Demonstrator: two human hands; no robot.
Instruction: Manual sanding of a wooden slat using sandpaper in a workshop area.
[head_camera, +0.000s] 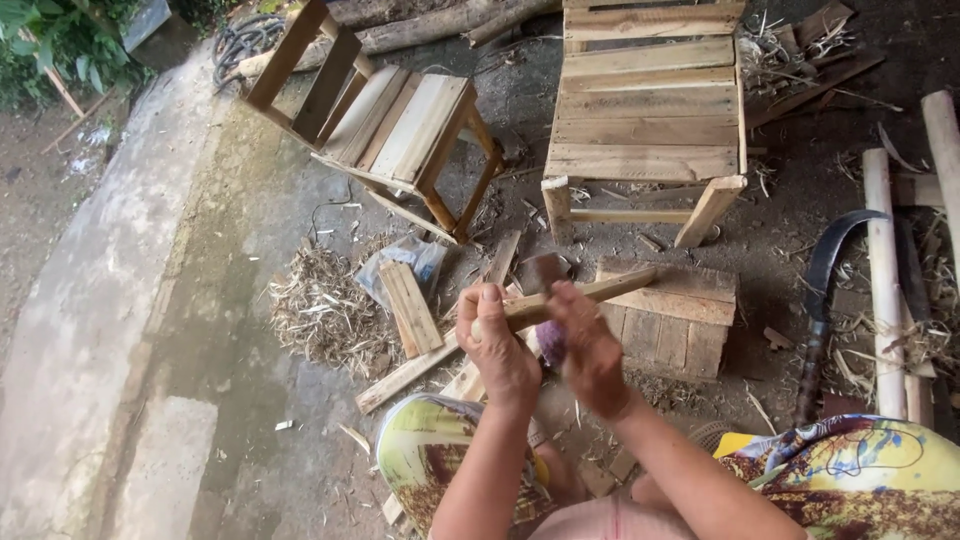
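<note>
2 hands (545, 345), 1 stick (585, 296), 2 chairs (400, 130)

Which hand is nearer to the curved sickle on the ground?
Right. The right hand grips the wooden stick, closer to the sickle; the left hand is farther away.

1. Ahead of my left hand (497, 345) and right hand (590, 350), a low wooden block (672, 318) stands close; two wooden chairs (645, 110) rise beyond it.
2. To my right, a curved sickle (822, 290) and pale poles (880, 270) crowd the ground.
3. To my left, past the loose slats (410, 305) and shavings pile (325, 310), bare concrete floor (120, 330) lies open.
4. My knees hem the near side.
</note>
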